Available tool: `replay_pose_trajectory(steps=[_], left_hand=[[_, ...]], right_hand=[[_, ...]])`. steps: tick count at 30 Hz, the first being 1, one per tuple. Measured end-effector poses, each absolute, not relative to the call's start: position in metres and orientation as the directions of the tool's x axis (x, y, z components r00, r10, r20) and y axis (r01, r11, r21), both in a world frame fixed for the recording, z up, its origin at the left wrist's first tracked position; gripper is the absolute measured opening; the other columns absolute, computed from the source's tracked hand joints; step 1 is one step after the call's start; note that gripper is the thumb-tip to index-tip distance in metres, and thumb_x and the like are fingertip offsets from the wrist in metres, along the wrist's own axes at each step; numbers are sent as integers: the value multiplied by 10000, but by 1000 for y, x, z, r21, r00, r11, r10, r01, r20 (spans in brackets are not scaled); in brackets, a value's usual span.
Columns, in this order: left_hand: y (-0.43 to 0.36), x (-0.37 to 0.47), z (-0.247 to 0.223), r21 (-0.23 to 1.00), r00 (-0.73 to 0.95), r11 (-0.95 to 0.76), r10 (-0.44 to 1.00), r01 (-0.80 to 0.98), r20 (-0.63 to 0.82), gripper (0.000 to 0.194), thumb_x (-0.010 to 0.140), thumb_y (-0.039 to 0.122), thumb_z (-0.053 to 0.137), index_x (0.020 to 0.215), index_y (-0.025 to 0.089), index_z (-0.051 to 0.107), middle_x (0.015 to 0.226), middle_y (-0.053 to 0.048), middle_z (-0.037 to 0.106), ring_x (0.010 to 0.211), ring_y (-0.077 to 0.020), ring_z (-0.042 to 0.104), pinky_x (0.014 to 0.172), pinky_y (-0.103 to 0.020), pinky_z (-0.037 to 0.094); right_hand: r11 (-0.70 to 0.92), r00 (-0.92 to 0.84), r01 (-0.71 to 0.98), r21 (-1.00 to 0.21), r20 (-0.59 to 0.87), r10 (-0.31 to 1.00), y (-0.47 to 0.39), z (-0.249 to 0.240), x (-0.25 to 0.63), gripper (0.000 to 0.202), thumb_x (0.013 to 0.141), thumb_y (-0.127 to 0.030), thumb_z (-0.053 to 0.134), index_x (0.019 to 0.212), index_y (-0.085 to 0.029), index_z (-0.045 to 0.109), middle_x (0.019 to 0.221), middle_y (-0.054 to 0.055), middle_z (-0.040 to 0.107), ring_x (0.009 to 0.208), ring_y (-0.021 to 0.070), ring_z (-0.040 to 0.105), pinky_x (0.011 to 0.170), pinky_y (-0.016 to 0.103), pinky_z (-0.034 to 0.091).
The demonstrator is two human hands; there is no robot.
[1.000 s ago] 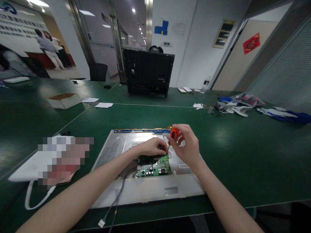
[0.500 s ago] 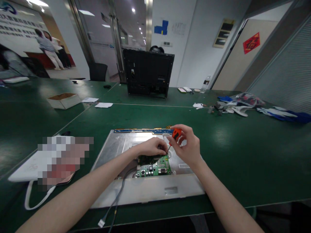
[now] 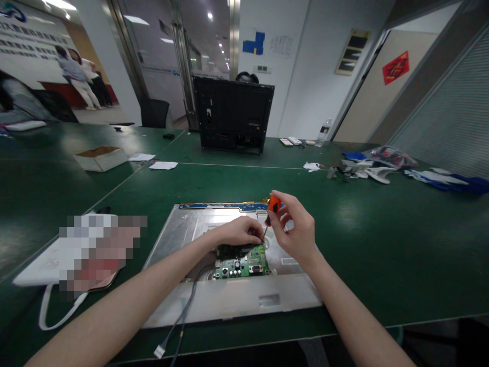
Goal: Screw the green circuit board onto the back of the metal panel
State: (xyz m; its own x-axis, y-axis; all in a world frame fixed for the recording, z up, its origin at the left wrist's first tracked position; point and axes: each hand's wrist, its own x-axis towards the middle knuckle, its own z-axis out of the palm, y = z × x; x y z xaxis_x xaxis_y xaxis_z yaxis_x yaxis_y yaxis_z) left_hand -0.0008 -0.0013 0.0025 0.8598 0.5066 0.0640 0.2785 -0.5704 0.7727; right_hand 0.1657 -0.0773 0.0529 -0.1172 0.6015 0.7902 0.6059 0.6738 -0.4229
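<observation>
Table (image 3: pixel 382 255), dark green, spreads wide past the right and far edges of the silvery panel (image 3: pixel 229 298), which lies flat near the front edge. The right hand (image 3: pixel 296 227) pinches a screwdriver (image 3: pixel 274 203); the left hand (image 3: pixel 242 230) is bunched narrow, whether around anything I cannot tell. The circuit board (image 3: pixel 240 269), green and component-studded, sits mid-panel. The orange-and-black screwdriver leans tip-down at its far right corner.

This place looks like an office or meeting room — there is a large green table (image 3: pixel 367 219), a black chair (image 3: pixel 154 113) at its far side, glass panels (image 3: pixel 156 76) in metal frames (image 3: pixel 234 35) and a lettered wall (image 3: pixel 28 48) in the background.
</observation>
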Motion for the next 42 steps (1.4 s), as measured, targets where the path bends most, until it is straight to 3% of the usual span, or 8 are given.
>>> replay_pose_trajectory(steps=[8, 20, 25, 32, 42], left_hand=[[-2, 0, 3, 767, 859, -574, 509, 286, 60, 91, 776, 194, 629, 820, 131, 677, 726, -1, 644, 678, -120, 567, 640, -205, 414], [-2, 0, 5, 758, 861, -586, 503, 285, 66, 76, 771, 191, 629, 807, 133, 665, 733, 0, 642, 686, -121, 567, 639, -205, 413], [-2, -1, 5, 756, 864, -588, 499, 286, 61, 70, 772, 182, 626, 806, 133, 663, 720, 5, 635, 677, -119, 564, 635, -204, 410], [-2, -1, 4, 764, 862, -584, 502, 275, 73, 74, 770, 170, 627, 818, 135, 671, 737, -2, 646, 689, -119, 570, 645, -205, 415], [-2, -1, 4, 767, 863, -584, 499, 266, 81, 73, 762, 178, 626, 803, 133, 665, 718, 4, 635, 678, -118, 561, 644, -204, 410]], right_hand=[[658, -90, 605, -449, 783, 616, -74, 46, 166, 364, 814, -251, 607, 1157, -241, 486, 946, 18, 620, 562, 79, 541, 473, 214, 464], [698, -99, 617, -365, 843, 528, -74, 50, 167, 359, 819, -179, 600, 1154, -296, 549, 1048, 34, 538, 609, 75, 550, 477, 219, 497], [683, -109, 615, -395, 815, 569, -76, 51, 166, 403, 830, -163, 554, 1215, -276, 522, 1076, 46, 599, 595, 81, 563, 496, 227, 503], [661, -67, 591, -463, 788, 612, -76, 47, 166, 369, 796, -245, 630, 1144, -242, 507, 927, 16, 645, 559, 84, 566, 474, 213, 486], [709, -117, 584, -395, 823, 556, -76, 51, 167, 344, 830, -176, 570, 1159, -271, 534, 1110, 56, 567, 605, 75, 556, 476, 217, 495]])
